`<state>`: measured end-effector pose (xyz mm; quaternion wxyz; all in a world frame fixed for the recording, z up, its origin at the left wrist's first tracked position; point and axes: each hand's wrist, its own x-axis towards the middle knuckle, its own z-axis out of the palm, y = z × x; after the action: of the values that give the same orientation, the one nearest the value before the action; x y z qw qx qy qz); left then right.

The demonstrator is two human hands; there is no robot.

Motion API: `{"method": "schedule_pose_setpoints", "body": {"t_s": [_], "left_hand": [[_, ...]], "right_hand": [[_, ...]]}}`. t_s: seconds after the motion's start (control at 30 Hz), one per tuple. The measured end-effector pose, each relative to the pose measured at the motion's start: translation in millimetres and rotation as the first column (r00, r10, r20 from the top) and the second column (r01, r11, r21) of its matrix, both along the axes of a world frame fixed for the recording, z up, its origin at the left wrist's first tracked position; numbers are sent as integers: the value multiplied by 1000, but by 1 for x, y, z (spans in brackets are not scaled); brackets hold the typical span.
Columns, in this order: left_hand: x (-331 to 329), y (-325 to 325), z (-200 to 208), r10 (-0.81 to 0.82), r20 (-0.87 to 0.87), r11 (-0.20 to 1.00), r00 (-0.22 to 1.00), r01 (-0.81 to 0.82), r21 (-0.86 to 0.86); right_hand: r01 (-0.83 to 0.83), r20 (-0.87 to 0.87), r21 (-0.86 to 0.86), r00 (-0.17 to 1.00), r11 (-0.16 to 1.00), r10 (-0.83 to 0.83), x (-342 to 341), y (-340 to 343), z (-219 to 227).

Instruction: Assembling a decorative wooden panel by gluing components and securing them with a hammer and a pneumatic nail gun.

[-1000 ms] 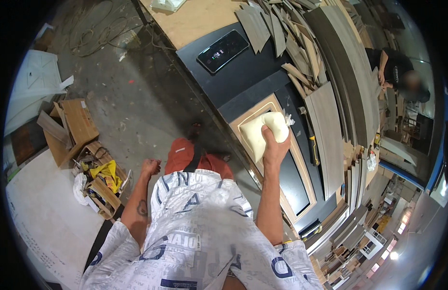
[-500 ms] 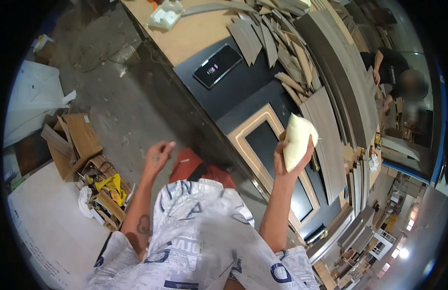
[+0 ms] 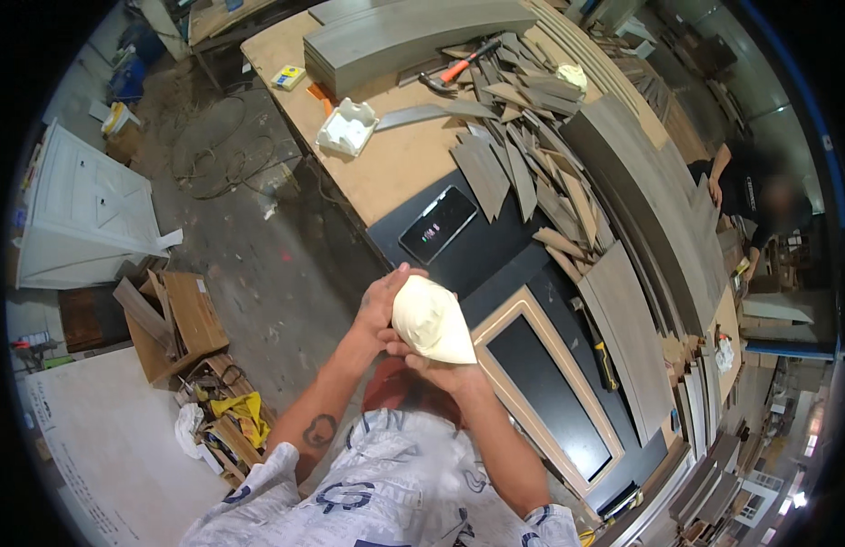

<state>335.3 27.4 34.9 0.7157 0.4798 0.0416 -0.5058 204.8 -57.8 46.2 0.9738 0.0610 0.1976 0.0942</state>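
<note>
A plump, pale yellow pouch [image 3: 432, 319], tapering to a corner, is held in front of my body at the workbench's near edge. My left hand [image 3: 379, 305] wraps around its left side. From below and to the right, my right hand [image 3: 441, 372] grips it, its fingers partly hidden by the pouch. Just beyond lies a smartphone [image 3: 438, 225] on a dark panel. A panel with a light wooden frame [image 3: 506, 319] lies on the bench to the right of my hands.
Wood offcuts [image 3: 541, 155] are heaped beside a long curved board [image 3: 650, 182]. A hammer [image 3: 459, 66], a white tray [image 3: 348, 126] and a yellow-handled tool [image 3: 607, 366] lie on the bench. At left stands a cardboard box [image 3: 181, 319] of scraps. A co-worker [image 3: 746, 187] is at far right.
My right hand has brought the pouch leftward and in toward my body. My left hand, apart from it before, has come up and closed on it. The view has shifted, showing more of the bench's far end.
</note>
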Motion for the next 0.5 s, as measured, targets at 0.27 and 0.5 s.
{"method": "schedule_pose_setpoints", "body": {"t_s": [0.27,0.5], "left_hand": [[64,-20,-21,355,118,933,927,-360,20],[232,-60,-29,364,561,901,743,-433,-10]], "right_hand": [[-141,-117,-635,989,759,86,66,-51,21],[-5,70,-765,993,644,90,231,-80,26]]}}
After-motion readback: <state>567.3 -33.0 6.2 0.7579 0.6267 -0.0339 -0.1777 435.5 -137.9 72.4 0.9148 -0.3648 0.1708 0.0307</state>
